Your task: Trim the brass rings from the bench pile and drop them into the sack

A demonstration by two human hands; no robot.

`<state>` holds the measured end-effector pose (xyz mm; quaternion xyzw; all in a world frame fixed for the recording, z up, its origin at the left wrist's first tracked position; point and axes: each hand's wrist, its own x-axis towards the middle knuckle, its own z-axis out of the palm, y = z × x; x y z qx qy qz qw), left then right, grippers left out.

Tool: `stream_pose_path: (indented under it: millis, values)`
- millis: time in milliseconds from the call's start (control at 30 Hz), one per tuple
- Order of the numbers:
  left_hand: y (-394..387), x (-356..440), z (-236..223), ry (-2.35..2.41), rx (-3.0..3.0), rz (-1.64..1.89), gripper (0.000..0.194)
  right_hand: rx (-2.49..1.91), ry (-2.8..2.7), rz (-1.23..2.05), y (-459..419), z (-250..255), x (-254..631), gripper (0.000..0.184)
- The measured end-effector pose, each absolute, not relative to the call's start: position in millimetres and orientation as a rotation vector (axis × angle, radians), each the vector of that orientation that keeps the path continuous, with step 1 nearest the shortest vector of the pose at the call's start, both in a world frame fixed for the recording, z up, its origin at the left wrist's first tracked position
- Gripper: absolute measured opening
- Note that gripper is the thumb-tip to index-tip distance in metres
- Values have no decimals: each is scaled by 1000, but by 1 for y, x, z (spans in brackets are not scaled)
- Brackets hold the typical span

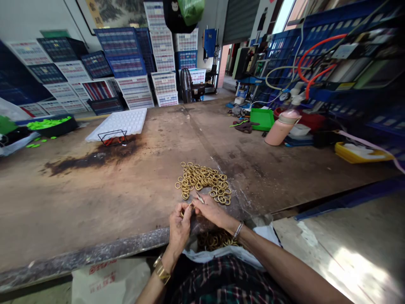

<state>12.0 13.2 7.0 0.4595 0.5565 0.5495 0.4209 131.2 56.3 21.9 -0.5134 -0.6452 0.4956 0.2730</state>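
Note:
A pile of small brass rings [204, 181] lies on the worn wooden workbench [95, 194] just beyond my hands. My left hand [179, 226] is closed in a pinch on one brass ring at the bench's near edge. My right hand [211, 211] is closed on a thin metal tool whose tip points toward that ring. The two hands touch each other at the fingertips. More brass rings [218, 240] sit in a white bag [262, 236] below the bench edge, at my lap.
A white tray [122, 122] and a small wire basket [112, 138] sit at the back left, beside green parts [47, 123]. A pink bottle [281, 126], green tray [262, 119] and yellow tray [357, 154] stand at the right. Stacked crates [126, 63] line the back wall.

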Motion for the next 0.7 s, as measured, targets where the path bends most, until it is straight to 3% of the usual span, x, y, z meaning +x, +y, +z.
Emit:
stream_pose_path:
  millis: [533, 700]
  values:
    - [13, 6, 2, 1023, 793, 1149, 27, -1314, -1735, 1264, 58, 12, 128, 22]
    - [12, 8, 1, 1093, 809, 1159, 31, -1441, -1964, 961, 57, 15, 133, 22]
